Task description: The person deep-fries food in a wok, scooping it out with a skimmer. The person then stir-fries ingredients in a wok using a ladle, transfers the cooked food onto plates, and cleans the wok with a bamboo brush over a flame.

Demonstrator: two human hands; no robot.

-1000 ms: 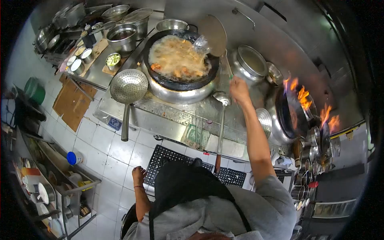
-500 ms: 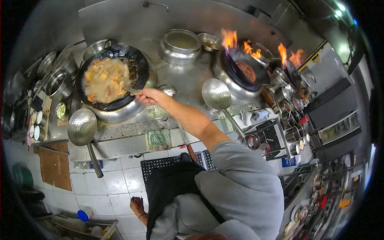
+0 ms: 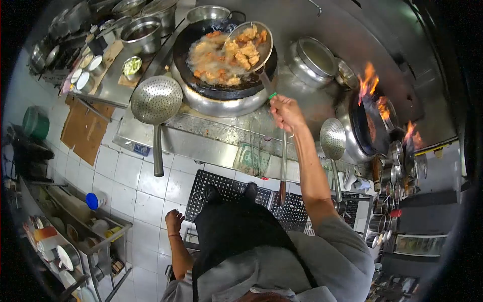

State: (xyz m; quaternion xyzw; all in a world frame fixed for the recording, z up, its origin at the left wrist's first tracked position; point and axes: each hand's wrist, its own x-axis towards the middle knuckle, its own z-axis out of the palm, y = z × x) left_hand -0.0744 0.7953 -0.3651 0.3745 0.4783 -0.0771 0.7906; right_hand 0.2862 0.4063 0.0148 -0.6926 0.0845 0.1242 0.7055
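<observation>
Steel counter (image 3: 211,130), skimmer (image 3: 156,100) beside frying wok (image 3: 182,58), flames (image 3: 370,80) at right, right hand (image 3: 287,111) gripping strainer (image 3: 264,53), left hand (image 3: 174,221) slack, empty

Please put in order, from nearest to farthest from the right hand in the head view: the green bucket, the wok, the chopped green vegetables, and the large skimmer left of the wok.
From the right hand:
1. Wok, just ahead, to the left.
2. Large skimmer, left of the wok.
3. Chopped green vegetables, beyond the skimmer.
4. Green bucket, far left.
</observation>
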